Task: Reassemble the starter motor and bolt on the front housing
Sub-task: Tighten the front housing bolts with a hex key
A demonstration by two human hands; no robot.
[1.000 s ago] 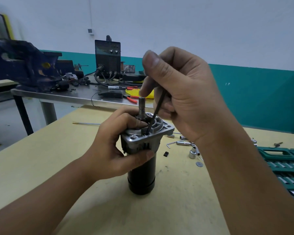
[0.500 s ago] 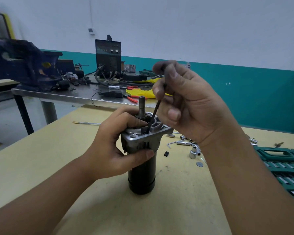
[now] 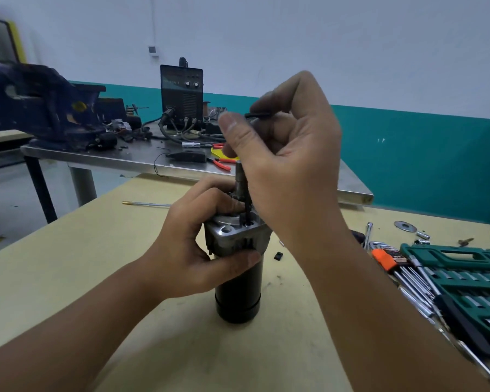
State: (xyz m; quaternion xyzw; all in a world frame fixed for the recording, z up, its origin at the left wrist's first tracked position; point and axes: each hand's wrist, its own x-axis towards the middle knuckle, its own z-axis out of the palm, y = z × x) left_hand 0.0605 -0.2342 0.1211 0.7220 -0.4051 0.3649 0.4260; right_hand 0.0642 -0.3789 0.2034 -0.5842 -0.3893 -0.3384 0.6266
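Basically the starter motor point(image 3: 238, 290) stands upright on the yellow worktop point(image 3: 68, 278), black cylindrical body down, silver front housing point(image 3: 235, 236) on top w/ the shaft point(image 3: 240, 179) sticking up thru it. Left hand point(image 3: 198, 250) grips around the housing, thumb across the front face, other fingers curled over the far side. Right hand point(image 3: 283, 154) pinches the bent top of a dark hex key point(image 3: 248, 205), whose long leg runs down into a bolt hole near the housing's corner; a second hole beside it looks empty.

Handling, judged: metal all over, prob heavy for its size, rigid, not fragile. Tall and narrow base, so it could tip or spin under torque; the left-hand grip at the housing is the right spot, since the flats and ribs there give purchase while the smooth black can looks slippery. Key is thin, so fingertip turning suits running the bolt down; final tightening likely needs more leverage.

Socket set point(image 3: 464, 281) and loose bits lie to the right.
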